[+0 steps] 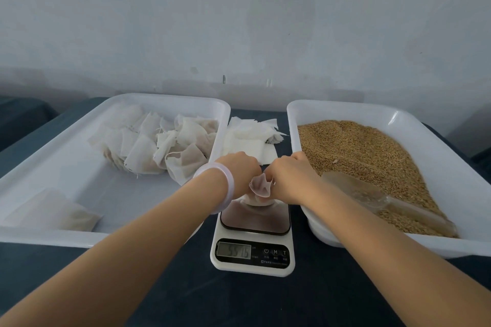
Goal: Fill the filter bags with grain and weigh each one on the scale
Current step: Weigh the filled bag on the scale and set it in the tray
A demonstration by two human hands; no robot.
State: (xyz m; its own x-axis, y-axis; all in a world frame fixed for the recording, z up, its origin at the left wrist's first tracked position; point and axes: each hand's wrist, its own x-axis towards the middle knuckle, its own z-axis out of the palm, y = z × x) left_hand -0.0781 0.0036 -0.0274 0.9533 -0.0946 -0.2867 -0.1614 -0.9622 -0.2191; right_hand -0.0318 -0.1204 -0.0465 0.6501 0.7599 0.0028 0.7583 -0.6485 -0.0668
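Observation:
A white filter bag [259, 188] rests on the dark platform of the white kitchen scale [253, 244], whose display is lit with blurred digits. My left hand [239, 170], with a pale bangle on the wrist, and my right hand [291, 175] both grip the bag's upper part from either side. Brown grain [366, 159] fills the white tray [441, 151] on the right, and a clear plastic scoop [377, 202] lies on it. Filled filter bags [159, 146] are piled in the white tray [61, 164] on the left.
A stack of flat unfilled filter bags [249, 138] lies on the dark tabletop [239, 300] between the two trays, behind my hands. One more flat bag [53, 211] lies in the left tray's near corner. A pale wall stands close behind the table.

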